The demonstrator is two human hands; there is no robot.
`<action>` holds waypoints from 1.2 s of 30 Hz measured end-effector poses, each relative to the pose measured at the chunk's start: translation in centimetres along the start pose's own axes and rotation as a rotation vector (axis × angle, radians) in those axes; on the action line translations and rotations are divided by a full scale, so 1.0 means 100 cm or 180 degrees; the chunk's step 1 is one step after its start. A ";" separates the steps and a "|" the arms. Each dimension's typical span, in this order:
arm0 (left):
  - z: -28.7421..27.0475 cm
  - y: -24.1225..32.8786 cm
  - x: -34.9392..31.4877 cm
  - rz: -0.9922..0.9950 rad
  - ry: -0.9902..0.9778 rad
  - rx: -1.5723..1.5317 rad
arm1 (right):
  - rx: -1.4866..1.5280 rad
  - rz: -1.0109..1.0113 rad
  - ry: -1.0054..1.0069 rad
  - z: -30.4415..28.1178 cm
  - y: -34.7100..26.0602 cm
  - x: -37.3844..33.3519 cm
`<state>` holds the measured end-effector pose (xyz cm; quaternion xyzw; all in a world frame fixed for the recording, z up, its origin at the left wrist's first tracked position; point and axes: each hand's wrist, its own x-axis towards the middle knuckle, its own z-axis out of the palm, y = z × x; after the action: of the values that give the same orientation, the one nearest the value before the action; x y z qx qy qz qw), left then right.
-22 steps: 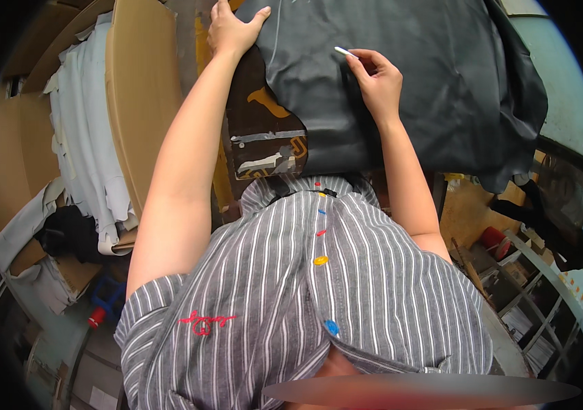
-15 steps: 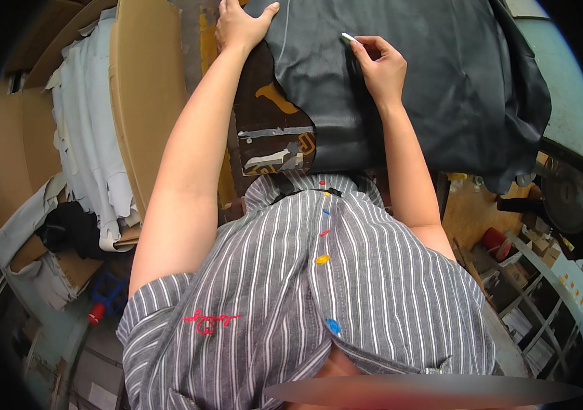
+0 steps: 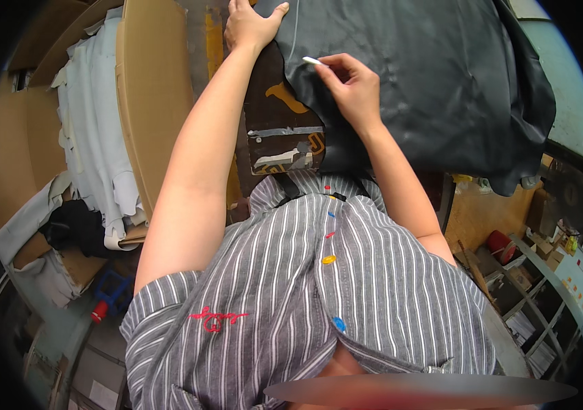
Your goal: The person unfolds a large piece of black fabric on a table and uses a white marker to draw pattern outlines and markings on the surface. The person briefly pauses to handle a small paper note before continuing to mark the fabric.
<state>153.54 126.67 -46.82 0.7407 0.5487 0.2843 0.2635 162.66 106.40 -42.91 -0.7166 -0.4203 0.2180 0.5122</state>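
A sheet of black leather point(image 3: 435, 102) lies draped over the work surface, its near and right edges hanging in folds. My right hand point(image 3: 354, 87) pinches a short white stick of chalk point(image 3: 312, 61) between thumb and fingers, just over the leather's left part. Beside the chalk's tip, a thin pale line point(image 3: 296, 31) runs along the leather toward the top of the view. At the leather's left edge rests my left hand point(image 3: 254, 27), thumb spread away from the fingers; the fingertips are cut off by the upper rim.
Under the leather, a dark brown board point(image 3: 274, 113) with yellow marks and torn tape shows. To the left stands a cardboard sheet point(image 3: 154, 102) beside a stack of pale grey hides point(image 3: 93, 123). A metal rack point(image 3: 537, 321) with papers and small boxes is at lower right.
My right hand has moved left and a little nearer, bringing the chalk close to the pale line. My left hand stays at the leather's edge.
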 end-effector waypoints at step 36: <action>0.000 -0.012 0.005 -0.0049 -0.0247 0.0357 | -0.0119 0.0512 0.0455 -0.059 0.034 0.041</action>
<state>152.91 127.46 -47.59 0.7606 0.5588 0.2222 0.2448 170.62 106.09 -43.30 -0.7711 -0.3279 0.1989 0.5083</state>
